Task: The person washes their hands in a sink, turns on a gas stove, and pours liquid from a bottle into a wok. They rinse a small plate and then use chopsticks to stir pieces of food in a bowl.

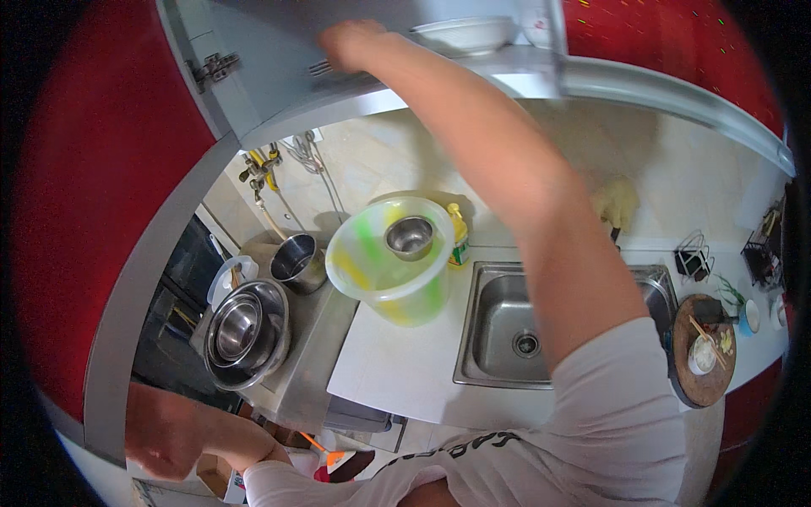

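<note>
My right hand (351, 47) is raised inside an open grey wall cabinet, its fingers curled and blurred. Thin metal prongs, perhaps of a fork (320, 68), show beside it; whether it grips them is unclear. A white bowl (469, 35) stands on the cabinet shelf to the right of my wrist. My left arm is bent at the lower left, and its hand is out of view behind the edge of the red cabinet door (95, 190). Below, a translucent green and yellow plastic bucket (405, 310) stands on the white counter with a small steel bowl (409, 237) in it.
Nested steel bowls (244, 329) and a steel pot (296, 263) are at the left. A yellow bottle (459, 234) stands behind the bucket. Right of it lie a steel sink (507, 317), partly behind my arm, and a round wooden chopping board (703, 390) with a bowl of rice (702, 355) and chopsticks.
</note>
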`<state>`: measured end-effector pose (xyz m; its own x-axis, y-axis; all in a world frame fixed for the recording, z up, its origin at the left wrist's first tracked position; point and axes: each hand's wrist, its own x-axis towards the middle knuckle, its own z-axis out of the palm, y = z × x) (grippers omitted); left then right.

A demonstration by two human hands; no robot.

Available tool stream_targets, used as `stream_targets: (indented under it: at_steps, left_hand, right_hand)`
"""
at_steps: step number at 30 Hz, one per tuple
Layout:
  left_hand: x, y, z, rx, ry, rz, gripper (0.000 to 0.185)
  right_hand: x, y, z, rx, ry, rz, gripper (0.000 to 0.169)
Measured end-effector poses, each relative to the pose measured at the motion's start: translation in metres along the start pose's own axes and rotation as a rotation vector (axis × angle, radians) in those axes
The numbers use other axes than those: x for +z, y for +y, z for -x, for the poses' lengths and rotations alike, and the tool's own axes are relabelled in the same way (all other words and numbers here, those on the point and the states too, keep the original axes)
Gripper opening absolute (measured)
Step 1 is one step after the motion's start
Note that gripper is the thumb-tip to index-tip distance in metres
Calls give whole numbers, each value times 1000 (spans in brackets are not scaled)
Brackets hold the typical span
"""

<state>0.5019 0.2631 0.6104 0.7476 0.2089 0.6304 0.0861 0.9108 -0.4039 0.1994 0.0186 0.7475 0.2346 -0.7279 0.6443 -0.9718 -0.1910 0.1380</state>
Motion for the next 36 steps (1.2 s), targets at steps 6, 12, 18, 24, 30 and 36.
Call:
stream_targets:
  at_steps: [6, 12, 18, 24, 30, 36]
  left_hand:
    - [-55, 7, -57, 31, 13, 36, 31]
    - [-58, -3, -63, 90, 30, -94, 31]
    - [-58, -7, -63, 112, 58, -24, 32]
    - [-62, -3, -69, 42, -31, 11, 33]
    - [-60, 2, -58, -15, -20, 113, 35]
    - [-42, -4, -50, 0, 56, 86, 33]
  right_hand:
    - [44, -9, -67, 115, -213, 56, 22]
    - [34, -12, -76, 43, -161, 35, 38]
    - [16, -7, -67, 117, 93, -103, 35]
    - [17, -10, -55, 45, 204, 45, 19]
    - [10, -13, -25, -78, 512, -27, 12]
    - [-57, -28, 72, -281, 629, -254, 13]
